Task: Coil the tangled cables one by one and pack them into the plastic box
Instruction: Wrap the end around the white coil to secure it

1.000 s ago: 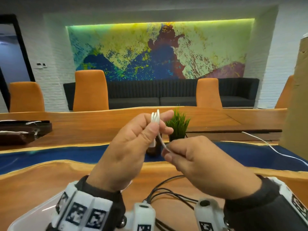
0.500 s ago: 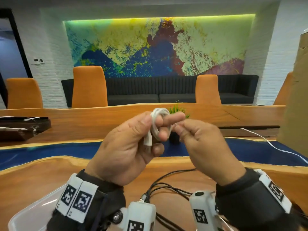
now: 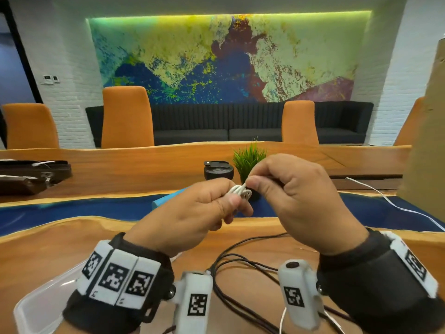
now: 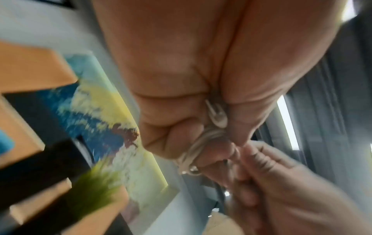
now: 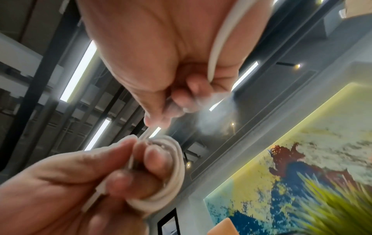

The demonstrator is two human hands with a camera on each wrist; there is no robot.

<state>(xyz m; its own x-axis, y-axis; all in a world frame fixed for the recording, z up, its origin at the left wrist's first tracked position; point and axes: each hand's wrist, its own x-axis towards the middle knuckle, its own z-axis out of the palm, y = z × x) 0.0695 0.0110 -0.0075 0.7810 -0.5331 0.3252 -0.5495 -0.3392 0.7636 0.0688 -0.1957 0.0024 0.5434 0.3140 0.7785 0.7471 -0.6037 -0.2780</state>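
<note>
Both hands are raised above the table (image 3: 72, 237), the left hand (image 3: 187, 213) left of the right hand (image 3: 298, 203), with the coiled cable (image 3: 237, 190) between them. Below them a tangle of cables (image 3: 240, 268) lies on the table. The plastic box (image 3: 36, 307) sits at the near left (partly hidden by the left wrist). Behind the hands stand a potted plant (image 3: 249, 157) and, on its left, a lidded jar (image 3: 218, 168).

A thin white cable (image 3: 237, 190), wound in small loops, is held above black cables (image 3: 243, 266) and a clear plastic box (image 3: 36, 307).
</note>
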